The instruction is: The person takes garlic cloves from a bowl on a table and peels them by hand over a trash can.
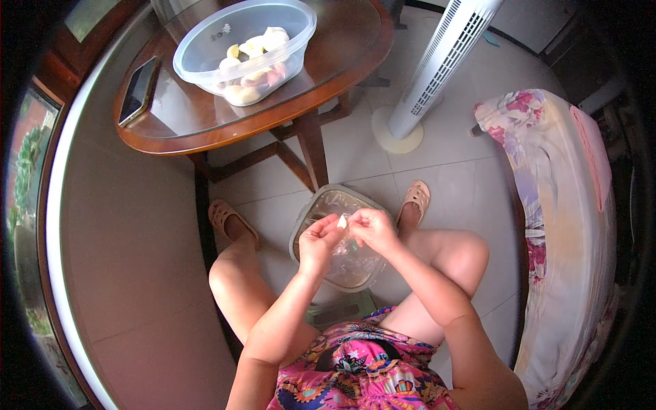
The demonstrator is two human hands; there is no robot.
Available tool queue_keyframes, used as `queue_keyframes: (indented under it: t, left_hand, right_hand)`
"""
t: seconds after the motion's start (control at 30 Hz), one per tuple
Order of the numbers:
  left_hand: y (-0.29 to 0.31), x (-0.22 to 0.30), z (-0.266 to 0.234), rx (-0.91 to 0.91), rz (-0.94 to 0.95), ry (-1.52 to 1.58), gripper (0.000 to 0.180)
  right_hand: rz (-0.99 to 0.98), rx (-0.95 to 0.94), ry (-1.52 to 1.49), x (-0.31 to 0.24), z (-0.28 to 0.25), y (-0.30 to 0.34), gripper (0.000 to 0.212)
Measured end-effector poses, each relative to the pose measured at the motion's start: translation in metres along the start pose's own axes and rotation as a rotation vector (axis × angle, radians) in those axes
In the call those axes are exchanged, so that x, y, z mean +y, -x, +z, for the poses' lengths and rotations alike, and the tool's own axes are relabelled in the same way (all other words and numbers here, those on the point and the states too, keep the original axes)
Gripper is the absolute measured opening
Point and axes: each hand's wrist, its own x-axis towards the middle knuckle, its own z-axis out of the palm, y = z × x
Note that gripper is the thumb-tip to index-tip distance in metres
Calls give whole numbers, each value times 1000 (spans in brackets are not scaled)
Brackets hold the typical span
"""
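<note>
Over tiles (454, 188), apparently peeling: pinching pale clove (342, 222) in left fingers (330, 225), pressing right fingers (357, 220) together; probably needing eleven-o'clock bowl (198, 60) next.

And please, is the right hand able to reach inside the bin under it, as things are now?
Probably yes: the right hand hovers above the bin, and no lid is visible, only clear plastic lining inside.

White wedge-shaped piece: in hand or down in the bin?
In hand: the left hand pinches the white wedge-shaped piece, above the bin.
</note>
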Motion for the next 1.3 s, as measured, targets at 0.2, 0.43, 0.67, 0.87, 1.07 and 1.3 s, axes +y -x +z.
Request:
queue_keyframes:
  t: [0.2, 0.43, 0.67, 0.87, 1.07, 1.3]
  left_hand:
    - [-2, -6, -4, -54, 86, 17, 30]
    - [-1, -6, -5, -62, 53, 26, 29]
    - [-4, -11, -7, -78, 61, 41, 30]
    - [-2, -8, -4, -69, 43, 30, 30]
    - [-3, -12, -6, -115, 141, -78, 30]
    - [-3, -9, -5, -125, 55, 47, 31]
  right_hand:
    - [80, -15, -143, 0, 1, -2, 7]
    - [94, -37, -199, 7, -4, -2, 9]
    - [121, -20, -147, -1, -1, 0, 9]
    - [152, -39, -225, 3, -5, 0, 12]
    - [244, -37, -267, -4, -5, 0, 11]
    - [259, -71, -347, 1, -9, 0, 7]
